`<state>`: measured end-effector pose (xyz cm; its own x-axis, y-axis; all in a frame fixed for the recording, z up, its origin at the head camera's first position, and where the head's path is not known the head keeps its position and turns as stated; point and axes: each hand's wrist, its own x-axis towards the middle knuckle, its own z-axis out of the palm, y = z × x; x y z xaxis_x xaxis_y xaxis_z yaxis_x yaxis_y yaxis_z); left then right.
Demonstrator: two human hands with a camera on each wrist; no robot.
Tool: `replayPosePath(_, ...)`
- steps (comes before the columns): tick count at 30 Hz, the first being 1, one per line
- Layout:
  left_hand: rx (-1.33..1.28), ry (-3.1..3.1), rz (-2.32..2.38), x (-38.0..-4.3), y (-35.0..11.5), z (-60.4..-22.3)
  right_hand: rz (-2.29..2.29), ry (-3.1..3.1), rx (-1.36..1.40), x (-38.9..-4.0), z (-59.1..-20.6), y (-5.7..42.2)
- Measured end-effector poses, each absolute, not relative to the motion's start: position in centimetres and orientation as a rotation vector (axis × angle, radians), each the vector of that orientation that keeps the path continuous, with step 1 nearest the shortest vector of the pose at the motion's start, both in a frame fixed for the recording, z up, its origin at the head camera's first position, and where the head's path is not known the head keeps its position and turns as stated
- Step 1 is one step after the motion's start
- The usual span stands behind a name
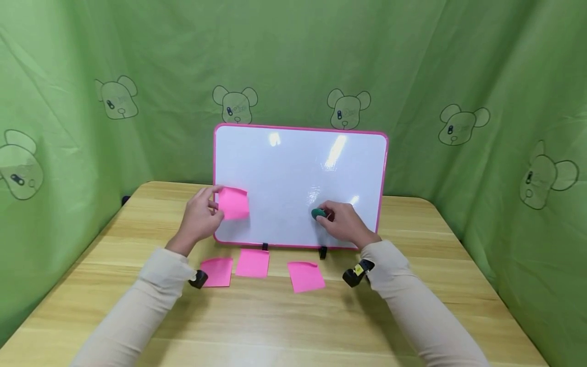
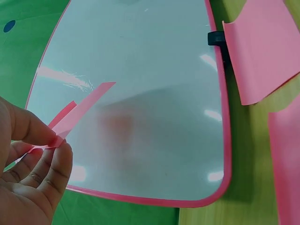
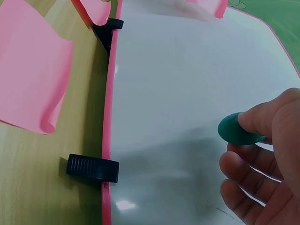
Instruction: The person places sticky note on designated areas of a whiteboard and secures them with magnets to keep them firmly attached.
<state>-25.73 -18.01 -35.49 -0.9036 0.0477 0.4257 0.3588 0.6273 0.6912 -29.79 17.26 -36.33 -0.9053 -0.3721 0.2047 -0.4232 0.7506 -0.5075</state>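
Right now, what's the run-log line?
left fingers: pinch pink note | right fingers: hold green disc | table: whiteboard, three pink notes

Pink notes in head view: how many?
4: one note in the left hand; left note, middle note, right note on the table. Any stacked beneath would be hidden.

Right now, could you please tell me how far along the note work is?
Done: the whiteboard stands upright; no note looks fixed yet. In hand: the left hand pinches one pink note, the right hand a round green piece. Apparently left: three pink notes lying on the table.
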Motion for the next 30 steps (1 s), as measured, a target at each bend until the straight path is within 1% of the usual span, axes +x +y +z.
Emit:
replayPosePath(15, -0.322, -2.499, -1.172, -27.2, -17.1, -34.3, 0.880, -2.818, 0.726, -30.7, -36.2, 16.4)
replayPosePath(30, -0.338, -2.485, -1.190, -28.1, -16.5, -33.1, 0.875, -2.829, 0.731, -31.2, -35.4, 15.6)
